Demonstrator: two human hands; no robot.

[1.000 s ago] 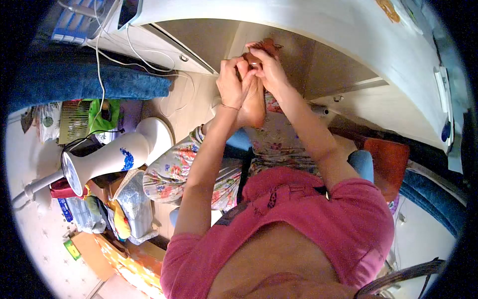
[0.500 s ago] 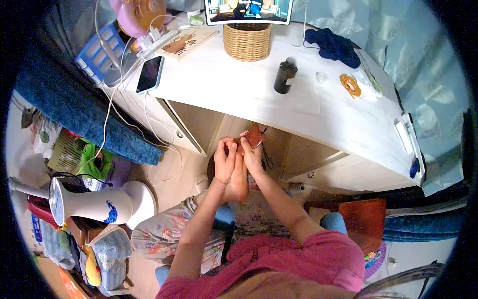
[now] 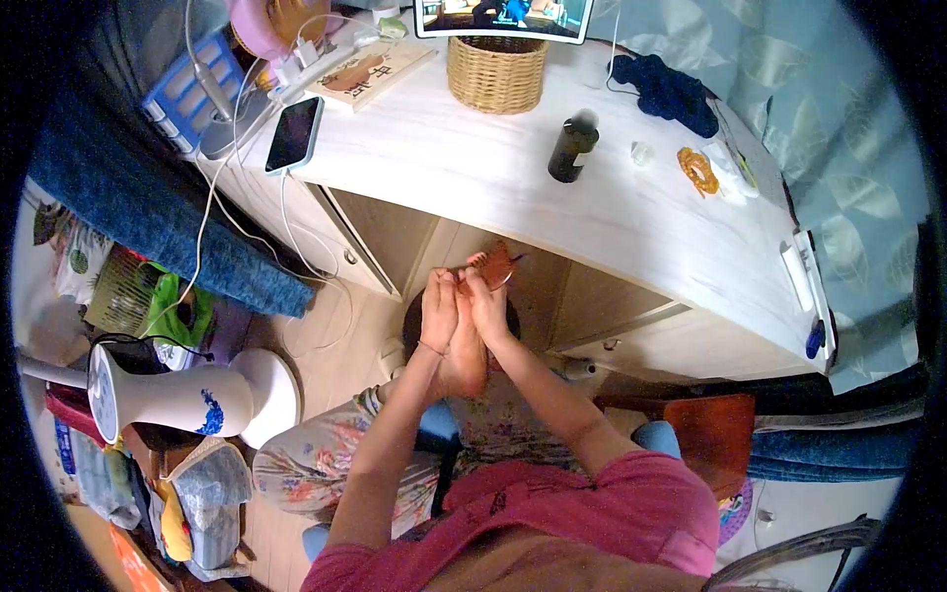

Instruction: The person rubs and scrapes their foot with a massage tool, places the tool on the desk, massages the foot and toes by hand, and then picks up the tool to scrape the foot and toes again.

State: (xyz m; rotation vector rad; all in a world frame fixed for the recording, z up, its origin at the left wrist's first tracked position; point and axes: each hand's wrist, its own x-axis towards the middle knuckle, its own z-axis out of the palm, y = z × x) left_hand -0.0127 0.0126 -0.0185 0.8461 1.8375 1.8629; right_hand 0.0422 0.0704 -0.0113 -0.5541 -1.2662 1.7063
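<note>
My left hand (image 3: 440, 314) is closed around one side of a bare foot (image 3: 464, 367), which is raised with its heel towards me. From the other side, my right hand (image 3: 484, 308) grips the same foot, its fingers bent close to those of my left hand. A flat reddish-brown piece (image 3: 500, 266) with a notched edge shows just beyond my right fingertips; I cannot tell whether they hold it. Both hands hide most of the front of the foot. A dark round shape (image 3: 512, 318) lies beneath the foot.
The white desk (image 3: 414, 163) rises in front, carrying a phone (image 3: 294, 135), a wicker basket (image 3: 496, 75) below a screen (image 3: 503, 18), a dark bottle (image 3: 573, 150) and amber beads (image 3: 698, 172). A white pedestal device (image 3: 168, 390) lies at left. A red-brown seat (image 3: 712, 439) stands at right.
My right fingers have shifted slightly left, closer to my left hand, and the reddish-brown piece shows more fully. Both hands stay on the foot. The whole view has tilted a little.
</note>
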